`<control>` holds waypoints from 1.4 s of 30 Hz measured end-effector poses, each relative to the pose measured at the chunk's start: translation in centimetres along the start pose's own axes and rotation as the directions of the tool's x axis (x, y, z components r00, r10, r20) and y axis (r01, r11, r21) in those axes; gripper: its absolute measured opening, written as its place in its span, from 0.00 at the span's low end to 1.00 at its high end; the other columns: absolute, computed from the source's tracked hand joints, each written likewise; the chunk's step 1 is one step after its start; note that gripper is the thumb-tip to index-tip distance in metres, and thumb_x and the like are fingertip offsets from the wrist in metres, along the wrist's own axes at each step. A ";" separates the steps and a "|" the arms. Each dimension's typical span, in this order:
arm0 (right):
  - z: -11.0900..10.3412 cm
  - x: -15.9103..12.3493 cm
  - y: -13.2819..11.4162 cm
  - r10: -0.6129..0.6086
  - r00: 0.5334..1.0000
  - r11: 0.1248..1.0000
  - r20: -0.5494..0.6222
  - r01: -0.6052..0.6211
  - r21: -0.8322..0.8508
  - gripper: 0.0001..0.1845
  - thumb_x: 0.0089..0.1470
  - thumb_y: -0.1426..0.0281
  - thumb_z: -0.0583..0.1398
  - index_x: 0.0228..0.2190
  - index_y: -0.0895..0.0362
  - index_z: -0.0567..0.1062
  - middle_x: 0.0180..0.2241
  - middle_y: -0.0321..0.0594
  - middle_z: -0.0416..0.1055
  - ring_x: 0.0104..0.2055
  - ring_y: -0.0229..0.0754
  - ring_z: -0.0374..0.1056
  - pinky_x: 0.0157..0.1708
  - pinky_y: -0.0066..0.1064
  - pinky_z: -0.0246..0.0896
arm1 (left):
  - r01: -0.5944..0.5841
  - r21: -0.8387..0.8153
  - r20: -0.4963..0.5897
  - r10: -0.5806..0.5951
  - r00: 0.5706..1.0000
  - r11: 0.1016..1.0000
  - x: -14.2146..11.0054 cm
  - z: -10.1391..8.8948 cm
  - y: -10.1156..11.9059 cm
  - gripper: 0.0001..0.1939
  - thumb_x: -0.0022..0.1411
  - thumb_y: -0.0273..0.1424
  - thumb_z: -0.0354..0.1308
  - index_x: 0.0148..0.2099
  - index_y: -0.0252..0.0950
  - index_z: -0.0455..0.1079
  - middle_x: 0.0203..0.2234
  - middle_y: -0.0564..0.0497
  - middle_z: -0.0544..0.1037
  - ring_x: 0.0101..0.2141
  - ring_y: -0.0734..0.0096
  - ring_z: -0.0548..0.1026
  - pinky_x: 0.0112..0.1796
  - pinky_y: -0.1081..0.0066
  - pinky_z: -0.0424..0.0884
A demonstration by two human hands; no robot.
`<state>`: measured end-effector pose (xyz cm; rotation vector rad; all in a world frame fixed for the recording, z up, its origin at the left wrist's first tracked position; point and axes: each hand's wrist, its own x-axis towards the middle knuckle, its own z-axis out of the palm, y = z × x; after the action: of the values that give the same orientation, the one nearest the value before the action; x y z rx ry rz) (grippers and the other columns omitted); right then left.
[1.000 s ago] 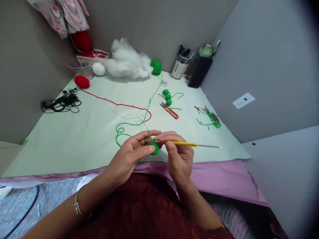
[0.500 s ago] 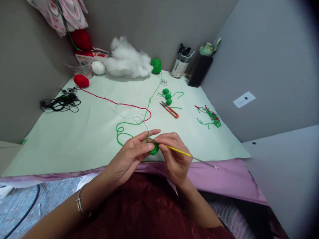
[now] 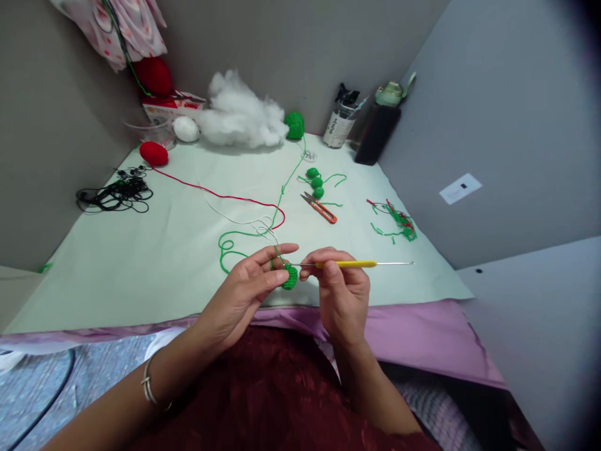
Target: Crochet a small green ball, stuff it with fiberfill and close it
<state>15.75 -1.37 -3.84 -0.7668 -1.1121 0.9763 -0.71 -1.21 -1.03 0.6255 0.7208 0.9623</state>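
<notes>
My left hand [image 3: 256, 275] pinches a small green crocheted piece [image 3: 290, 277] between thumb and fingers, its index finger stretched out. Green yarn [image 3: 240, 233] runs over those fingers and lies in loops on the table. A crochet hook with a yellow grip [image 3: 359, 264] is held in my right hand [image 3: 340, 285], nearly level. Its left tip meets the top edge of the green piece, and the other metal end points right. Further back are orange-handled thread snips [image 3: 320, 209] and several small green crocheted balls [image 3: 317, 182].
White stuffing [image 3: 241, 116] lies at the back beside a green yarn ball [image 3: 294, 125]. Red yarn [image 3: 153, 153] and a black cord tangle [image 3: 117, 191] are on the left. Green and red scraps [image 3: 399, 224] lie right. A pen holder [image 3: 339, 125] stands near the dark phone-like slab [image 3: 378, 134].
My right hand has shifted slightly right and turned, swinging the hook from a downward slant to nearly level. The left hand and the green piece have barely moved.
</notes>
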 end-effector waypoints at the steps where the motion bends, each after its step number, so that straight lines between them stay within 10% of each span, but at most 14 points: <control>1: 0.0 0.0 -0.1 0.001 1.000 1.000 -0.007 -0.001 -0.002 0.08 0.66 0.65 0.62 0.38 0.52 0.83 0.33 0.37 0.79 0.31 0.38 0.75 0.34 0.33 0.73 | -0.004 0.008 -0.005 0.004 1.000 1.000 0.0 0.0 0.0 0.21 0.60 0.30 0.72 0.56 0.40 0.80 0.38 0.50 0.81 0.41 0.69 0.76 0.47 0.70 0.68; 14: 0.8 -1.3 -1.4 -0.304 0.952 0.889 0.026 0.293 -0.351 0.11 0.69 0.73 0.58 0.42 0.51 0.81 0.35 0.39 0.79 0.37 0.42 0.76 0.36 0.38 0.73 | -0.109 0.090 -0.050 0.114 0.992 0.990 0.1 0.0 -0.3 0.11 0.59 0.29 0.72 0.46 0.41 0.85 0.37 0.52 0.78 0.39 0.71 0.72 0.45 0.71 0.66; 26: 0.9 -1.1 -1.2 -0.263 0.965 0.918 -0.020 0.244 -0.313 0.12 0.69 0.74 0.57 0.42 0.50 0.81 0.34 0.37 0.78 0.34 0.41 0.76 0.35 0.37 0.72 | -0.120 0.130 -0.065 0.129 0.990 0.984 0.0 0.3 -0.4 0.10 0.59 0.30 0.72 0.44 0.41 0.85 0.37 0.51 0.78 0.37 0.69 0.71 0.44 0.68 0.66; 34: 0.6 -1.8 -0.6 -0.379 0.912 0.777 0.158 0.406 -0.481 0.14 0.67 0.74 0.60 0.49 0.49 0.81 0.45 0.43 0.81 0.47 0.45 0.77 0.45 0.41 0.75 | -0.088 0.067 -0.043 0.091 0.995 0.994 0.0 0.5 -0.2 0.33 0.58 0.29 0.73 0.65 0.43 0.73 0.35 0.54 0.77 0.39 0.70 0.72 0.47 0.69 0.67; 42: 1.1 -1.1 -0.4 -0.218 0.975 0.947 -0.037 0.203 -0.248 0.10 0.69 0.68 0.59 0.41 0.49 0.82 0.39 0.39 0.84 0.36 0.42 0.75 0.35 0.37 0.71 | -0.120 0.160 0.026 0.117 0.993 0.980 -0.1 0.1 -0.4 0.30 0.61 0.31 0.72 0.64 0.42 0.73 0.37 0.52 0.77 0.41 0.67 0.74 0.50 0.65 0.68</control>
<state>14.63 -2.45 -3.60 -0.8501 -1.2445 0.6381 -0.53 -1.50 -1.23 0.8253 0.7586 1.0136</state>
